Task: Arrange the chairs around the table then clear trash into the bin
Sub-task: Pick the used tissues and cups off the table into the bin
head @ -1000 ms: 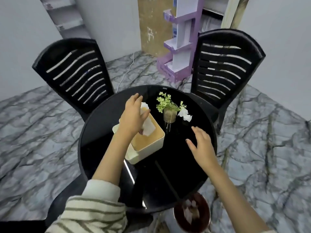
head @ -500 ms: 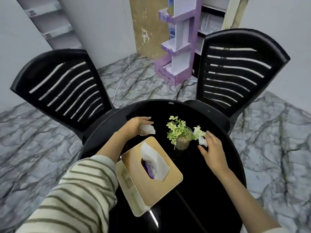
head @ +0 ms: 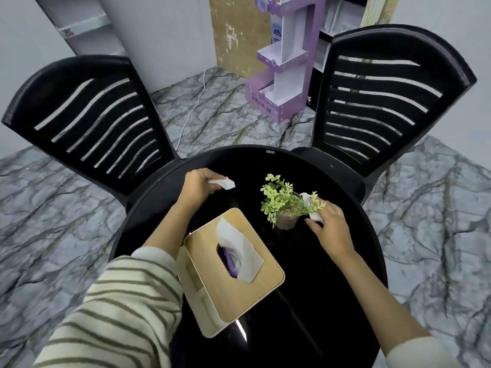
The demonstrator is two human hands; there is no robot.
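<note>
Two black slatted chairs stand at the far side of the round black table point(head: 342, 274), one at the left point(head: 87, 123) and one at the right point(head: 377, 104). My left hand point(head: 196, 185) grips a crumpled white tissue point(head: 225, 182) above the table's far part. My right hand point(head: 332, 227) reaches beside the small potted plant point(head: 285, 205), its fingers closing on a crumpled white tissue point(head: 314, 215); another white scrap point(head: 305, 197) lies among the leaves. No bin is in view.
A tissue box with a wooden lid point(head: 233, 269) sits near the table's front left, a tissue sticking out. A purple cardboard display stand point(head: 281, 75) stands on the marble floor behind the chairs. A white cable point(head: 194, 107) runs across the floor.
My view moved forward and down over the table. My left hand lifted a tissue from beside the box and holds it further away. My right hand reached to the tissues by the plant.
</note>
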